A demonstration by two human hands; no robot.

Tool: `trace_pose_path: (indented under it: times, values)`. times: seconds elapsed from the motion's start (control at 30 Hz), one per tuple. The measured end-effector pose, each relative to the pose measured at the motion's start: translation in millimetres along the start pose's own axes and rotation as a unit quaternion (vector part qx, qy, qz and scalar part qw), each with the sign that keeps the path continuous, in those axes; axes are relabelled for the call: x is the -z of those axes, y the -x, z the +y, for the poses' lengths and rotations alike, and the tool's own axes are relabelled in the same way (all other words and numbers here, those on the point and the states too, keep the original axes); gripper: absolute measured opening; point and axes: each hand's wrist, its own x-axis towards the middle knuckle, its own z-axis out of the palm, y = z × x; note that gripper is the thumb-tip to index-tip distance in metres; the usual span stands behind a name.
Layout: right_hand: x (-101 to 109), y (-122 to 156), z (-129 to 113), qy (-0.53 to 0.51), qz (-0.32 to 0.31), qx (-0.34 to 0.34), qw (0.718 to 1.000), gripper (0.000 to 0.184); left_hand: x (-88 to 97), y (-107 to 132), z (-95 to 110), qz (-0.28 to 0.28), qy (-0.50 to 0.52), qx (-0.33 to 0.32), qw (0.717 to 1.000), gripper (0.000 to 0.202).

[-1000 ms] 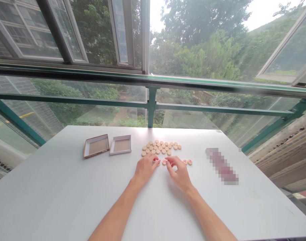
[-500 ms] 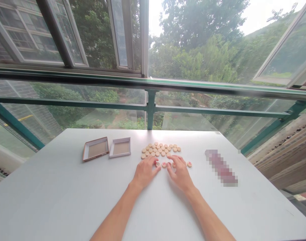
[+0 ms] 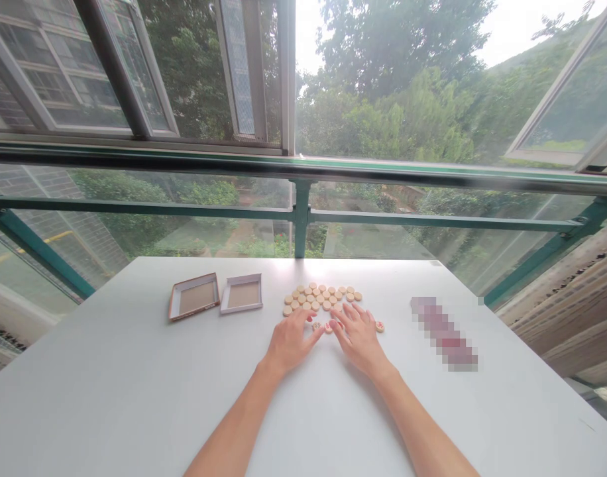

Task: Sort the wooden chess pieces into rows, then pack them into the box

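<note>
A cluster of several round wooden game pieces (image 3: 321,297) lies face down on the white table (image 3: 134,397). Just in front of it runs a short row of face-up pieces with red marks (image 3: 379,326). My left hand (image 3: 289,338) rests flat on the table, fingers spread, its fingertips touching the near edge of the cluster. My right hand (image 3: 359,334) also lies flat with fingers apart, covering part of the face-up row. Neither hand holds anything.
Two shallow square box halves, one brown-edged (image 3: 194,296) and one pale (image 3: 242,293), lie left of the pieces. A blurred pinkish strip (image 3: 444,332) lies to the right. A green railing (image 3: 299,215) with glass stands right behind the table's far edge.
Both hands slid a little forward toward the cluster and flattened out, now covering more of the face-up row.
</note>
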Motion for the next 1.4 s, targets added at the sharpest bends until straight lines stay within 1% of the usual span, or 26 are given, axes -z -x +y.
trace_pose_path:
  times: [0.17, 0.3, 0.4, 0.5, 0.57, 0.73, 0.87, 1.03, 1.2, 1.4]
  values:
    - [-3, -2, 1, -0.009, 0.004, -0.009, 1.000, 0.033, 2.9, -1, 0, -0.004, 0.019, 0.020, 1.000, 0.026]
    - [1, -3, 2, -0.031, 0.039, -0.007, 0.999, 0.032, 4.4, -1, 1, -0.009, 0.023, 0.026, 0.999, 0.027]
    - [8, -3, -1, -0.078, 0.070, -0.021, 0.994, 0.031, 5.1, -2, 3, -0.009, 0.030, 0.028, 0.999, 0.025]
    - [14, -1, -7, -0.150, 0.090, -0.029, 0.984, 0.029, 4.8, -2, 3, -0.004, 0.037, 0.026, 0.999, 0.022]
    - [16, 2, -12, -0.196, 0.086, -0.017, 0.977, 0.028, 4.1, -2, 4, -0.001, 0.041, 0.020, 0.999, 0.021]
    - [13, 9, -29, -0.277, 0.041, 0.026, 0.960, 0.025, 2.8, 0, 7, 0.001, 0.066, 0.004, 0.998, 0.023]
    - [12, 10, -38, -0.322, 0.041, 0.053, 0.945, 0.023, 3.5, 1, 9, -0.008, 0.080, -0.010, 0.997, 0.023]
    - [13, 11, -40, -0.336, 0.039, 0.052, 0.940, 0.022, 3.4, 2, 9, -0.012, 0.083, -0.012, 0.996, 0.016]
    - [14, 11, -39, -0.342, 0.037, 0.059, 0.937, 0.023, 4.2, 2, 10, -0.017, 0.077, -0.010, 0.997, 0.015]
    - [12, 12, -41, -0.343, 0.029, 0.054, 0.937, 0.025, 6.2, 2, 13, -0.010, 0.084, -0.015, 0.996, 0.016]
